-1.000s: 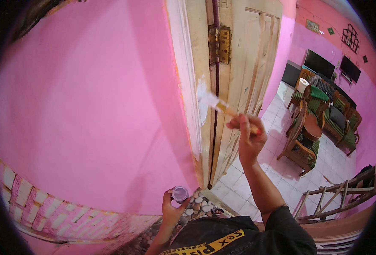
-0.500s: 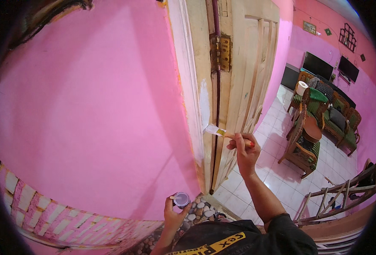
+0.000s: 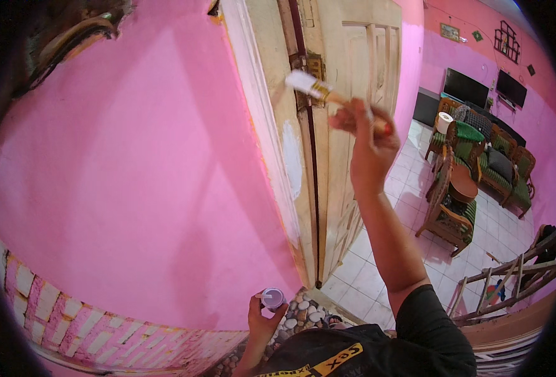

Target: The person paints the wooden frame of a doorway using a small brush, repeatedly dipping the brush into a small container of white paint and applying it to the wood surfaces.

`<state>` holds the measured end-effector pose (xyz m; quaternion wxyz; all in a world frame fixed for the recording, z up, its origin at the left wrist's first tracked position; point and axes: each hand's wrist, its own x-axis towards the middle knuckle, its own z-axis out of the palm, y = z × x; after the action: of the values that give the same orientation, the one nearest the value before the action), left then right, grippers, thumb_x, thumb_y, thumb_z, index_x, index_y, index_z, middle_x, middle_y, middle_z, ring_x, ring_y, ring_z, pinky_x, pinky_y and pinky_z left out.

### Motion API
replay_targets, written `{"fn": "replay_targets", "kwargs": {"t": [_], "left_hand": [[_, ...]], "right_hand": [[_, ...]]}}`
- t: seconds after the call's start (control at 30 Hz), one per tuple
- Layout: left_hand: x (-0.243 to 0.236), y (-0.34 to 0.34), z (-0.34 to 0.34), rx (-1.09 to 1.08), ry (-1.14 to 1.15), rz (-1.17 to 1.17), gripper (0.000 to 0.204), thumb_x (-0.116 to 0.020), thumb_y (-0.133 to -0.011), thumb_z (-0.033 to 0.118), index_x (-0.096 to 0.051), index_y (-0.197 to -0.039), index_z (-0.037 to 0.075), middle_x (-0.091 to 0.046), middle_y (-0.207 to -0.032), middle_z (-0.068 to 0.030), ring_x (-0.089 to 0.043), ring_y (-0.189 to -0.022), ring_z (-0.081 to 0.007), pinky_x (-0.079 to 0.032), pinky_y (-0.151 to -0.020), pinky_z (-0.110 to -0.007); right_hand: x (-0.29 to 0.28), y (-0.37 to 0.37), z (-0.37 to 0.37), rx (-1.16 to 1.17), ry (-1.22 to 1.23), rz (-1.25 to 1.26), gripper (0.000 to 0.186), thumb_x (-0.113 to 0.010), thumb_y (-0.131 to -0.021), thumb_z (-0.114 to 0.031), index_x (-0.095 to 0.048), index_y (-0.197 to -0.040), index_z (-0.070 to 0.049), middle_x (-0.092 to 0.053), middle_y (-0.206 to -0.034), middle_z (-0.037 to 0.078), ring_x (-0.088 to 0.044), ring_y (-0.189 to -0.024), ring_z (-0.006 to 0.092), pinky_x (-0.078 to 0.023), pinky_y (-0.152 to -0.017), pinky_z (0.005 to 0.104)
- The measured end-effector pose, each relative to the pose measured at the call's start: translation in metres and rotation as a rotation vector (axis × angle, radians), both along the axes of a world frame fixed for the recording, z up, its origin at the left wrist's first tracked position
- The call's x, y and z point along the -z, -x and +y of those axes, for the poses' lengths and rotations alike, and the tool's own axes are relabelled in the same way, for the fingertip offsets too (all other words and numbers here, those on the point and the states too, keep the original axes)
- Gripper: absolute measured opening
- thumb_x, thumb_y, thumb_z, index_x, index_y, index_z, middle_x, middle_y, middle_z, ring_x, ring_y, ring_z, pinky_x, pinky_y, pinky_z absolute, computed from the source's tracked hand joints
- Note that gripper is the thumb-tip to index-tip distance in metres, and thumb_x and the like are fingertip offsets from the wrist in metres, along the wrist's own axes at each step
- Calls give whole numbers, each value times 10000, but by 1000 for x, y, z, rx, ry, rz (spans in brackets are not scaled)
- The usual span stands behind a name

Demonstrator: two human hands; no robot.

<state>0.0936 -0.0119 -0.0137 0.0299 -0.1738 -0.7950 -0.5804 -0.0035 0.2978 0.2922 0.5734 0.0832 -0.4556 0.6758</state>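
In my right hand (image 3: 369,141) is the wooden handle of a flat paintbrush (image 3: 312,87), its bristles white with paint. The brush is raised in front of the brass hinge (image 3: 315,72) and points left toward the door frame (image 3: 282,103); whether the bristles touch the wood I cannot tell. A fresh white patch of paint (image 3: 291,157) shows on the frame below the brush. Low in the middle, my left hand (image 3: 265,322) grips a small round tub of pale paint (image 3: 273,298), with a light stick or spatula (image 3: 264,296) across its rim.
A pink wall (image 3: 127,188) fills the left, with rough brick-pattern trim (image 3: 70,320) below. The wooden door (image 3: 359,81) stands ajar. Beyond it are carved chairs (image 3: 450,213), a guitar (image 3: 464,182), two dark screens (image 3: 466,86) and a wooden ladder (image 3: 510,286) over white floor tiles (image 3: 359,270).
My right hand has lifted the brush from the white patch up to the hinge's height. That patch stays on the frame. My left hand holds the tub in nearly the same place.
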Motion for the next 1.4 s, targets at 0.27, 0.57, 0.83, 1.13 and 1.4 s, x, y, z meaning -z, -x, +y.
{"fn": "replay_targets", "kwargs": {"t": [0.27,0.57,0.83,1.13,1.4], "left_hand": [[1,-1,3,6,-16,20,544,-878,-825,106,-539,-1241,18,-645,-1124,-85,-652,-1027,-156,-538,-849,-308],[-3,6,8,12,-66,-52,560,-913,-778,153,-572,-1202,19,-671,-1087,-102,-698,-973,-201,-561,-855,-336],[4,5,1,-48,-19,44,580,-909,-786,180,-575,-1233,22,-683,-1072,-103,-709,-956,-204,-564,-859,-343],[-9,11,2,25,85,29,589,-870,-841,145,-526,-1299,7,-662,-1098,-77,-682,-990,-162,-555,-839,-313],[1,7,4,17,32,-73,613,-887,-819,197,-546,-1293,9,-663,-1121,-101,-688,-1011,-184,-561,-873,-334]], "right_hand": [[129,-21,-4,-30,-1,-326,197,-661,-1034,-157,-676,-1048,39,-728,-803,114,-734,-686,183,-607,-673,311],[34,-12,-11,19,0,-33,233,-621,-1057,-158,-678,-1124,58,-746,-852,138,-749,-751,207,-618,-711,334],[117,-26,-3,-144,45,-322,231,-669,-1031,-169,-682,-1111,47,-744,-884,129,-739,-731,192,-617,-716,323],[-32,6,-16,-330,215,115,267,-679,-1022,-185,-684,-1129,59,-750,-947,182,-754,-759,246,-637,-726,363],[49,-6,-19,-249,165,-188,267,-686,-1009,-189,-695,-1102,62,-750,-919,167,-738,-711,222,-620,-684,324]]}}
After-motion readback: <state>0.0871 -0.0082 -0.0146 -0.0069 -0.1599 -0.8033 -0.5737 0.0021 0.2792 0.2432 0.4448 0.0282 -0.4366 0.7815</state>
